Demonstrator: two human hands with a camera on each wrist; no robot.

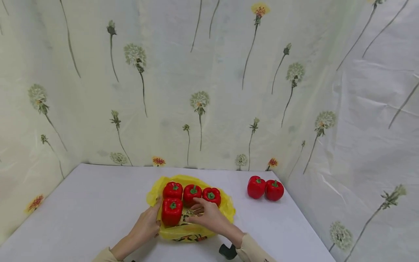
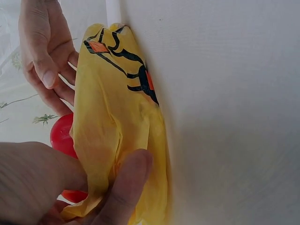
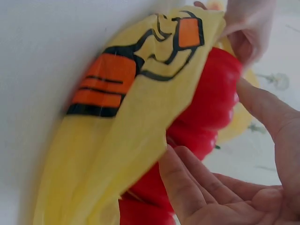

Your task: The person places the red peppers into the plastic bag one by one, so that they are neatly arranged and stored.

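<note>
A yellow plastic bag (image 1: pixel 226 209) with black and orange print lies spread and gaping on the table. Several red bell peppers (image 1: pixel 172 211) sit inside it, along its back and left side. My left hand (image 1: pixel 148 222) grips the bag's left edge; in the left wrist view the thumb lies outside the yellow film (image 2: pixel 101 93) and the fingers are partly hidden. My right hand (image 1: pixel 209 217) hovers over the bag's middle, relaxed fingers apart and holding nothing. In the right wrist view its fingertips are near the peppers (image 3: pixel 213 93); whether they touch is unclear.
Two more red bell peppers (image 1: pixel 256 187) stand side by side at the table's back right, near the edge. The white table (image 1: pixel 108 203) reaches back to a curtain (image 1: pixel 163 109) printed with dandelions. A dark curved piece (image 1: pixel 227 251) shows beside the right sleeve.
</note>
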